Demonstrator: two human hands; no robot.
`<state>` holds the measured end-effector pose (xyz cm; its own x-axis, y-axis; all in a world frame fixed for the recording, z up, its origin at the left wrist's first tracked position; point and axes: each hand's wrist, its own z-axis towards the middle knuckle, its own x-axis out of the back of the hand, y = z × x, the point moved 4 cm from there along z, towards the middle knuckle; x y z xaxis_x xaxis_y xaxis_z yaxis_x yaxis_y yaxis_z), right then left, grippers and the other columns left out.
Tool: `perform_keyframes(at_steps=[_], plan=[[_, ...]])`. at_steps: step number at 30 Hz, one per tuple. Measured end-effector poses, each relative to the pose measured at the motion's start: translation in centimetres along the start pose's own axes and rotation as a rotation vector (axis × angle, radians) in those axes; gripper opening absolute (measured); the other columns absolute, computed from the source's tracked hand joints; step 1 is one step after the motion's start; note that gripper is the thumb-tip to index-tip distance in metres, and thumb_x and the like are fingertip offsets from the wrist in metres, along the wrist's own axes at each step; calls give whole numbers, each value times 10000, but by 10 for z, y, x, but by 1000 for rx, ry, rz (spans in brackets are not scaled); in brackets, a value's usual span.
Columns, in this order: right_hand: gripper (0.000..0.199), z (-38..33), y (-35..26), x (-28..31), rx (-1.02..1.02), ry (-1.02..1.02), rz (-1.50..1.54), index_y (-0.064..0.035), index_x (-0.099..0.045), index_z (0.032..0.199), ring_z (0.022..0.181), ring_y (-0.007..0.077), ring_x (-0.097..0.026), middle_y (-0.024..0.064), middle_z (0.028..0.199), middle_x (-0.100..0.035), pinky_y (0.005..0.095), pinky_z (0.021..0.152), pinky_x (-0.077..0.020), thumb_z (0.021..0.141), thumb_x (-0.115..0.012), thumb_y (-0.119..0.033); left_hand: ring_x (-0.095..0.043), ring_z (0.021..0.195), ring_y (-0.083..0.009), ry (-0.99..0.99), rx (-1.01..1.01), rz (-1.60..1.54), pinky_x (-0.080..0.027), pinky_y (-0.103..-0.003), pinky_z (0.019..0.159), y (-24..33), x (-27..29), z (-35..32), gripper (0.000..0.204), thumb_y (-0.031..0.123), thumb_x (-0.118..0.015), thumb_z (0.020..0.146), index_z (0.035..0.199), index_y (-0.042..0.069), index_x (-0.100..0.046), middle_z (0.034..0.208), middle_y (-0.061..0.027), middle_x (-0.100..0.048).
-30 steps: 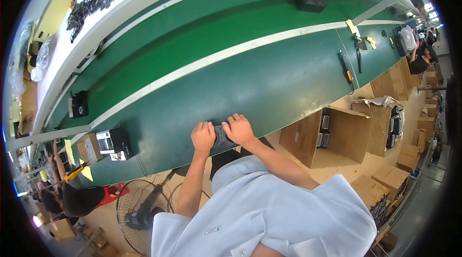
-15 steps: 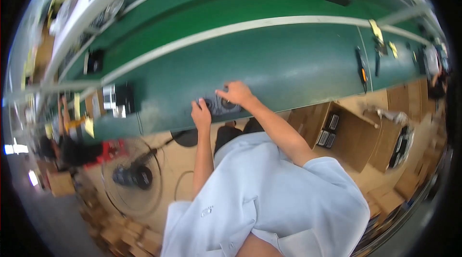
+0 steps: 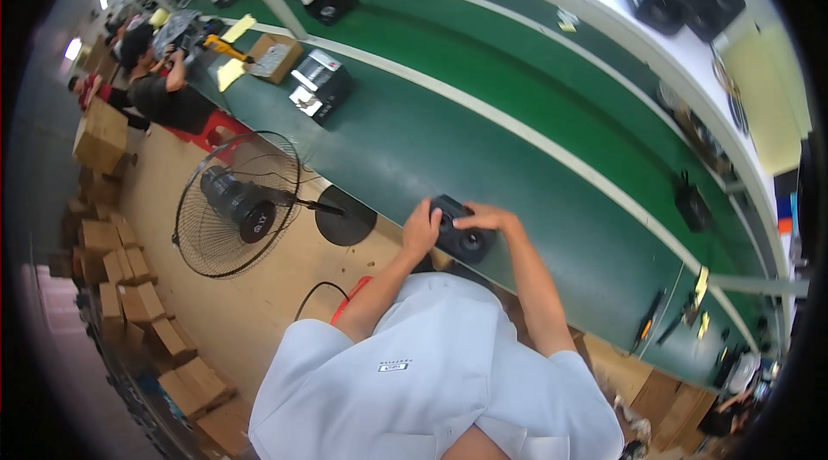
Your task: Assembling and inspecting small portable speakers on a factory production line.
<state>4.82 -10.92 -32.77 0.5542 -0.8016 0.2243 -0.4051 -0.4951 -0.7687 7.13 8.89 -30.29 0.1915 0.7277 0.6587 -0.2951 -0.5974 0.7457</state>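
Note:
A dark rectangular panel with round speaker-like openings (image 3: 467, 244) lies at the front edge of the green bench. My left hand (image 3: 422, 229) grips its left end, with the thumb and fingers at the edge. My right hand (image 3: 486, 217) is closed at the panel's far side, its fingertips reaching over the upper face near the middle. A round opening on the right part of the panel shows uncovered. The panel's underside is hidden.
Stacked black-and-silver units (image 3: 321, 85) and an open carton (image 3: 274, 57) stand farther left on the bench (image 3: 388, 150). A caged floor fan (image 3: 241, 201) stands left of me. A co-worker (image 3: 164, 81) is beyond it. Tools (image 3: 653, 318) lie at the right; cartons (image 3: 194, 384) line the floor.
My view has swung to the left, bringing the fan and co-worker in plainly. My right hand has shifted from the panel's right opening toward its middle; my left stays at the left end.

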Motion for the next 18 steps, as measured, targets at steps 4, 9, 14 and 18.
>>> perform_keyframes(at_steps=[4,9,14,18], plan=[[945,5,-4,-2,-92,-47,27,80,-520,1309,1073,272,-620,199,1198,-635,372,926,-493,677,-823,-553,-607,1011,-459,-7,-12,-22,-502,-521,836,-2,1,1,370,311,-532,981,1224,31,-523,1095,-248,-631],[972,-9,1,-12,-65,116,160,122,-530,1275,1082,317,-629,238,1177,-643,387,943,-489,615,-859,-511,-604,1060,-440,-91,-12,-117,-495,-497,891,-3,5,10,389,299,-522,987,1265,26,-513,1147,-248,-627],[918,-26,1,80,-127,292,10,122,-533,1260,1103,272,-620,220,1186,-635,372,964,-489,607,-912,-400,-607,1113,-405,20,39,-254,-481,-471,936,-46,2,24,395,254,-531,977,1295,20,-508,1189,-264,-615],[976,-67,-52,216,-218,778,-733,35,-463,1241,1103,365,-618,228,1181,-604,457,942,-514,491,-949,-358,-629,1072,-399,40,259,-221,-495,-446,927,-82,34,24,385,212,-569,947,1268,5,-519,1128,-255,-643]])
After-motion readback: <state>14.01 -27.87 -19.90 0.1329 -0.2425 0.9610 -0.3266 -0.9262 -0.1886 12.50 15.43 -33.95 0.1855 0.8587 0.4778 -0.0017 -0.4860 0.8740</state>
